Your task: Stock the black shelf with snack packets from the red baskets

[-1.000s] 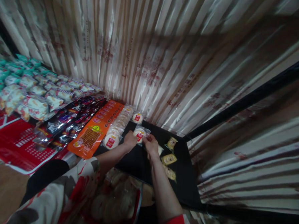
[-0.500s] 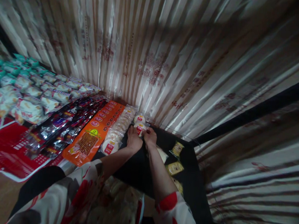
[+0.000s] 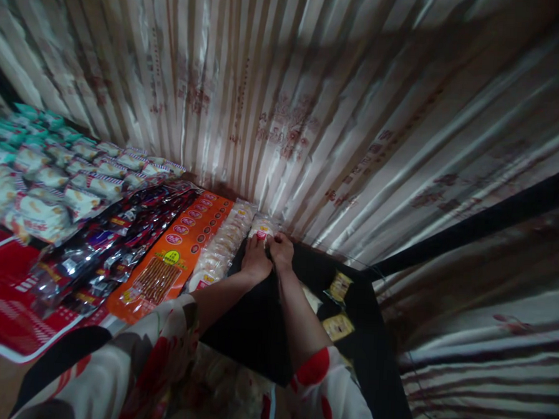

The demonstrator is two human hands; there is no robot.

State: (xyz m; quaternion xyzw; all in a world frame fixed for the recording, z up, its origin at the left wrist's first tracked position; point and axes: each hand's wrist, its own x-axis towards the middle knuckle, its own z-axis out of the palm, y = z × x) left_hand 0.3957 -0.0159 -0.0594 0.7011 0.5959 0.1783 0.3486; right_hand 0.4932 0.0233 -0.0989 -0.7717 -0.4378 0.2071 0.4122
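Observation:
A clear-wrapped packet of round white rice crackers with a red label lies at the back edge of the black tabletop. My left hand is at its near left side, fingers closed against the wrapper. On the right side, my right hand pinches the packet's edge with thumb and fingers. My hands partly cover this packet. Just left of it runs an overlapping row of similar cracker packets. Another pale packet is half hidden behind my right forearm.
Left of the row lie a long orange snack bag, dark shiny packets, and many white and green packets. A red basket stands below them. Small yellow packets lie at right. Draped striped sheeting hangs behind.
Both hands have moved slightly away from me, pushing the nearer cracker packet toward the one at the back edge. The view has shifted a little.

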